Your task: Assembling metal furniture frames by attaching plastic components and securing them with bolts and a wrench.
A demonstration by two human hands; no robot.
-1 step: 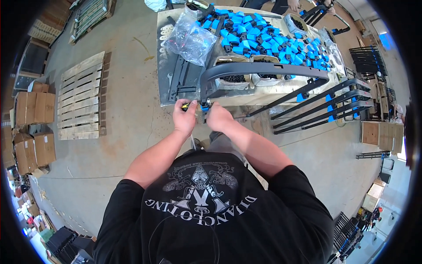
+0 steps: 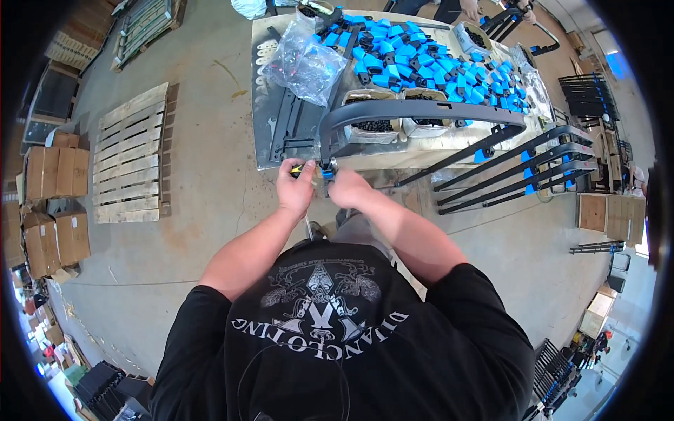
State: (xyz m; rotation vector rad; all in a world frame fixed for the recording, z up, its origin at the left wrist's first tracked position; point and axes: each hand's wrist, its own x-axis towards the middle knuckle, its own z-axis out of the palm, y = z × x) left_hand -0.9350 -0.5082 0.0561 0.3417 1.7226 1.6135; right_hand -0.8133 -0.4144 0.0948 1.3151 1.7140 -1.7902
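Observation:
A dark, bent metal frame [image 2: 421,109] arches over the near edge of the worktable, and its left end comes down between my hands. On that end sits a small blue fitting [image 2: 326,172]. My left hand [image 2: 295,188], just left of the fitting, is closed around a screwdriver [image 2: 298,171] with a black and yellow handle; its thin shaft points down toward my body. Close against the fitting's right side is my right hand [image 2: 349,189], its fingers curled. A small shiny metal piece shows by its fingertips, but what they grip is mostly hidden.
Blue and black plastic parts [image 2: 414,59] are heaped on the worktable [image 2: 265,144], beside boxes of small black pieces [image 2: 372,126], a clear plastic bag [image 2: 305,67] and a wrench [image 2: 272,128]. More frames [image 2: 516,165] lean at the right. A wooden pallet [image 2: 130,154] lies left. Another person's hands [image 2: 470,8] show beyond.
My right hand has shifted very slightly down at the fitting. My left hand and the frame look the same.

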